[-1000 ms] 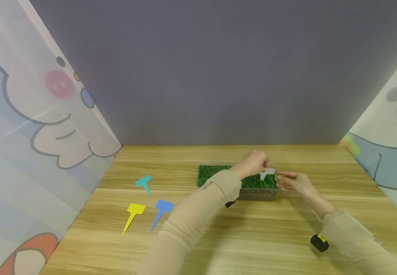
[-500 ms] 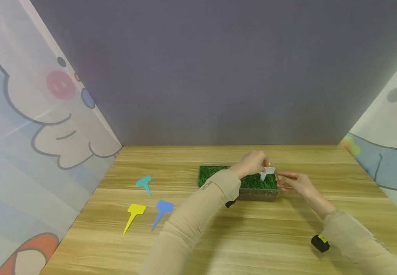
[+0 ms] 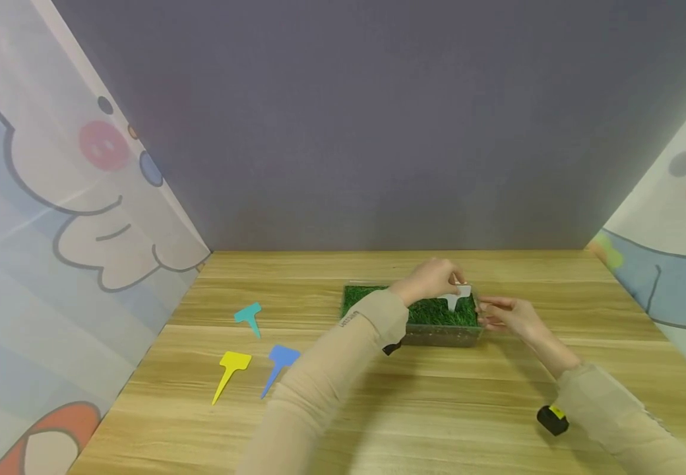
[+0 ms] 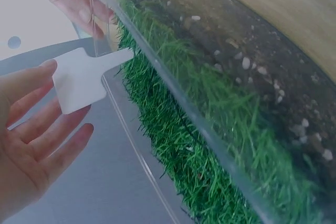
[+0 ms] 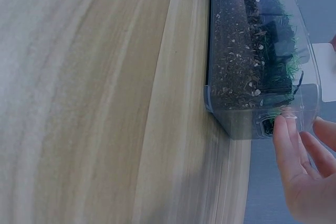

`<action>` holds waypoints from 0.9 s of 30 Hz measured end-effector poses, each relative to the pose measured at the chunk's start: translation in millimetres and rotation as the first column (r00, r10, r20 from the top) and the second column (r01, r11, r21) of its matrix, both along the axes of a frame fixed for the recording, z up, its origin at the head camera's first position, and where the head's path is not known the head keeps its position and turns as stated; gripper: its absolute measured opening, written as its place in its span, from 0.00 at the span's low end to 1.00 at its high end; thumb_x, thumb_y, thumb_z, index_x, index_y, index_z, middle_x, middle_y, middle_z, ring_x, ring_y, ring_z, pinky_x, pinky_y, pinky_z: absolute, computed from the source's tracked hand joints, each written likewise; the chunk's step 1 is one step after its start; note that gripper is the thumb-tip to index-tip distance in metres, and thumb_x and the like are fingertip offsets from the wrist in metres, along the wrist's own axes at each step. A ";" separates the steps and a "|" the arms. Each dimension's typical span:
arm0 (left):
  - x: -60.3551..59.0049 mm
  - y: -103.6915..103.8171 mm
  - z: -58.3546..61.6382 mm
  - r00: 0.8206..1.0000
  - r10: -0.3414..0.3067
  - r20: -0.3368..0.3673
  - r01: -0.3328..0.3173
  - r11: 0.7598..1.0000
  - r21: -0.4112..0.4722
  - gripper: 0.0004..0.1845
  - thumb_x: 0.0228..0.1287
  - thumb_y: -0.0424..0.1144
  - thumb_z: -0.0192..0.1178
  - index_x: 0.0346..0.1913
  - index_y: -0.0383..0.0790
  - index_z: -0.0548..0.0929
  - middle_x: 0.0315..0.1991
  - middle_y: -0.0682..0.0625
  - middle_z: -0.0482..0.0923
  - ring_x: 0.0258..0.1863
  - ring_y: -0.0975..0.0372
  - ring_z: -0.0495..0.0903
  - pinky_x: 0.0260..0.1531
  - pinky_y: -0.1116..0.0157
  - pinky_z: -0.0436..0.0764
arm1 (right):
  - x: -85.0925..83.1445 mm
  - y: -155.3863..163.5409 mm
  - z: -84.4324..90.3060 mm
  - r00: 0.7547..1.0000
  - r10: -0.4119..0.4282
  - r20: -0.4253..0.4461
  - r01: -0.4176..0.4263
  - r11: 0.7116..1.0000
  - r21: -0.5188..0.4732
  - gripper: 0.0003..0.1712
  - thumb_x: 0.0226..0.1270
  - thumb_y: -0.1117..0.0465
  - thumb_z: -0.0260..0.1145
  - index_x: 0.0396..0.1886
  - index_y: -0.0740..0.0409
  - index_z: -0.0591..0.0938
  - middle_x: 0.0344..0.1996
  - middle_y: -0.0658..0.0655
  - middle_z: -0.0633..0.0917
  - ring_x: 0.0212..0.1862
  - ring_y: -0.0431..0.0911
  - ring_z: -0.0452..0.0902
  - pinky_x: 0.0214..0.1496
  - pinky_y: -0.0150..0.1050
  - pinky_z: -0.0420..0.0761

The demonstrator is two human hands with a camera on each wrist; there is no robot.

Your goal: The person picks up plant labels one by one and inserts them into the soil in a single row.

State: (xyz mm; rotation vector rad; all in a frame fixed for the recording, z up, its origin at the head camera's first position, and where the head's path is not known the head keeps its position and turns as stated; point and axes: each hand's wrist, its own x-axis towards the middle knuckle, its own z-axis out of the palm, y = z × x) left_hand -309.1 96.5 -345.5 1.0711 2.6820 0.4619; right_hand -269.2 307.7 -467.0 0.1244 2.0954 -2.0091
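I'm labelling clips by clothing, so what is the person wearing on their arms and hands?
Both arms are covered to the wrist by snug beige sleeves. The left sleeve has small dark lettering near its cuff, too small to read. A black unit sits under the left wrist, and a black and yellow one under the right. The left hand and right hand are bare.

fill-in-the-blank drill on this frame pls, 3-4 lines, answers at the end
1. The left hand holds a plant label whose colour is ____.
2. The right hand touches the clear ____ that holds soil and grass.
3. The number of coloured labels lying flat on the table is ____.
4. Of those, the yellow label lies beside the ____ label.

Missing words: white; box; three; blue
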 end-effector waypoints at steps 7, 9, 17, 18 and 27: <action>2.3 -8.7 8.1 1.000 -0.016 -0.019 0.016 1.000 -0.021 0.12 0.59 0.44 0.57 0.45 0.46 0.80 0.42 0.55 0.78 0.38 0.68 0.75 0.35 0.76 0.73 | -0.2 0.5 0.3 1.000 0.002 -0.007 -0.002 1.000 -0.009 0.54 0.35 0.40 0.72 0.58 0.68 0.66 0.31 0.46 0.84 0.35 0.44 0.81 0.41 0.38 0.78; 3.4 -11.9 10.8 0.999 -0.030 -0.017 0.030 0.999 -0.032 0.13 0.60 0.44 0.56 0.46 0.45 0.79 0.43 0.55 0.78 0.39 0.68 0.75 0.36 0.75 0.73 | -0.1 0.3 1.0 1.000 0.000 -0.004 0.000 1.000 -0.010 0.54 0.34 0.40 0.72 0.58 0.69 0.66 0.30 0.46 0.84 0.34 0.44 0.81 0.41 0.38 0.78; 8.3 -24.9 20.1 0.998 -0.062 -0.030 0.060 0.996 -0.074 0.14 0.61 0.43 0.55 0.48 0.44 0.78 0.43 0.54 0.78 0.39 0.67 0.75 0.38 0.74 0.73 | 0.0 -0.6 2.3 1.000 0.007 -0.014 -0.006 1.000 0.014 0.59 0.34 0.38 0.71 0.60 0.72 0.61 0.31 0.46 0.84 0.35 0.43 0.81 0.40 0.38 0.79; 8.9 -27.0 21.1 0.997 -0.062 -0.036 0.059 0.995 -0.081 0.14 0.61 0.43 0.55 0.49 0.44 0.78 0.43 0.54 0.78 0.39 0.67 0.75 0.37 0.74 0.73 | -0.1 -0.5 2.1 1.000 0.006 -0.012 -0.006 1.000 0.013 0.59 0.34 0.38 0.71 0.60 0.72 0.61 0.31 0.46 0.84 0.35 0.43 0.81 0.40 0.38 0.78; 15.1 -51.1 27.7 0.993 -0.087 -0.080 0.078 0.990 -0.117 0.14 0.61 0.42 0.55 0.48 0.42 0.78 0.44 0.51 0.78 0.41 0.64 0.76 0.39 0.72 0.74 | 0.2 -1.4 0.7 1.000 0.017 -0.012 -0.017 1.000 0.015 0.59 0.34 0.38 0.71 0.60 0.72 0.61 0.31 0.45 0.84 0.35 0.43 0.81 0.41 0.38 0.78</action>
